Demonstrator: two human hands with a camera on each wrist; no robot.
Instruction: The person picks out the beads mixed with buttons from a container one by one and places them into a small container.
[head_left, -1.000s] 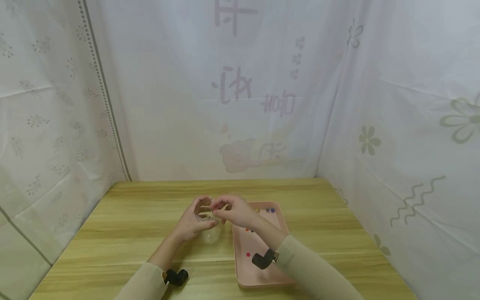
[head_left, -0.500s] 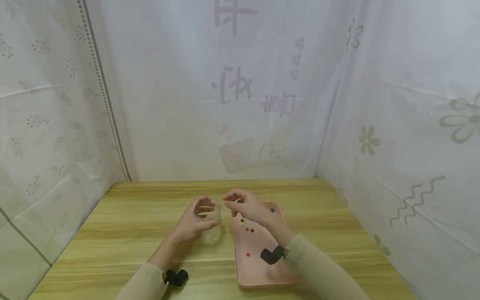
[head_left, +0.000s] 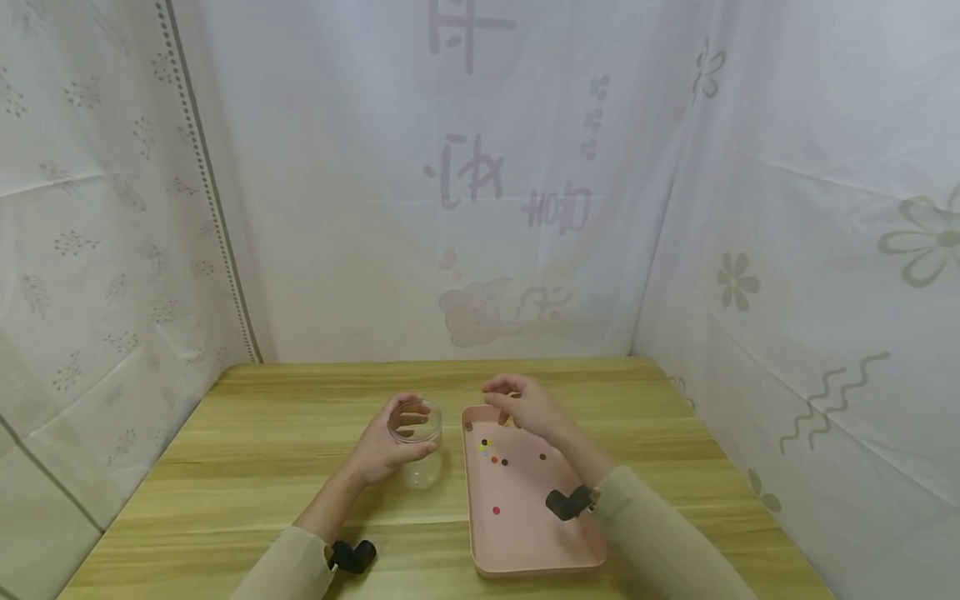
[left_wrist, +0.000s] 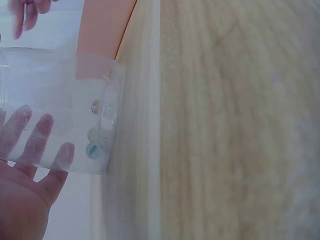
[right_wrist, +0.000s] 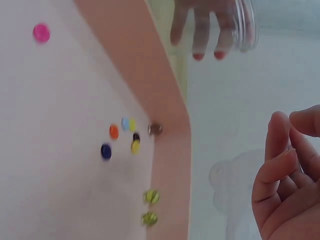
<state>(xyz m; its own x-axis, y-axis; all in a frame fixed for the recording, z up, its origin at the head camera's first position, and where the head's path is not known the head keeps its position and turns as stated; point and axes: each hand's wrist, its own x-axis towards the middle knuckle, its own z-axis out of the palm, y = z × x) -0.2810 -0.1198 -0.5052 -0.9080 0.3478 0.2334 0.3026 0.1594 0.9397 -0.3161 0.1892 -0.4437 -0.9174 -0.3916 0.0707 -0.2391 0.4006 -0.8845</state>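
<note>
So we've got the left hand [head_left: 381, 443] wrapped round a clear jar [head_left: 422, 468], lower centre of the head view, mouth up. Can't say for sure whether its base sits on the table [head_left: 262, 467] or just above. The left wrist view shows a few little beads [left_wrist: 93, 150] down by the jar's base, at the right end of it in that frame.

Just right of the jar is the pink tray [head_left: 525, 533] with more beads spread about: a magenta bead [head_left: 496, 511] on its own lower down, a small cluster [head_left: 486, 446] toward the tray's upper left, and two green beads [right_wrist: 151, 196] by the wall, lower middle of the right wrist view.

Right hand [head_left: 528, 411] hangs around the tray's upper edge, fingers loosely bent, thumb and forefinger nearly meeting. We can't spot anything between them.

Our read: we're between beads, jarring them one at a time. Next move probably calls for lowering that hand and a careful fingertip pinch, since round ones could roll, while the left keeps the jar steady.
</note>
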